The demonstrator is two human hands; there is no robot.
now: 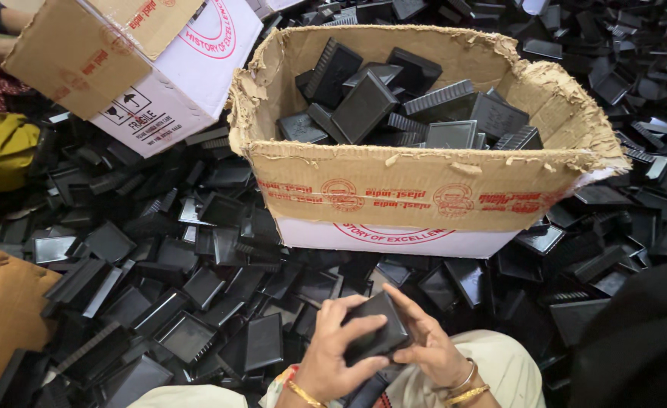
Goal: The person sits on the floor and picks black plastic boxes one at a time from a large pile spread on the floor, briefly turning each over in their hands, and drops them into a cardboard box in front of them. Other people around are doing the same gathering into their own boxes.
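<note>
Both hands, left hand (333, 355) and right hand (428, 347), have fingers clamped on one black plastic tray (375, 329), seemingly checking it. The torn cardboard box (424, 189) of trays stands just beyond; placing it there would need a forward reach.

Open carton (424, 193) ahead of hands, parts (363, 106) inside; 2nd carton (144, 68) left-behind; loose parts (159, 302) all around.
</note>
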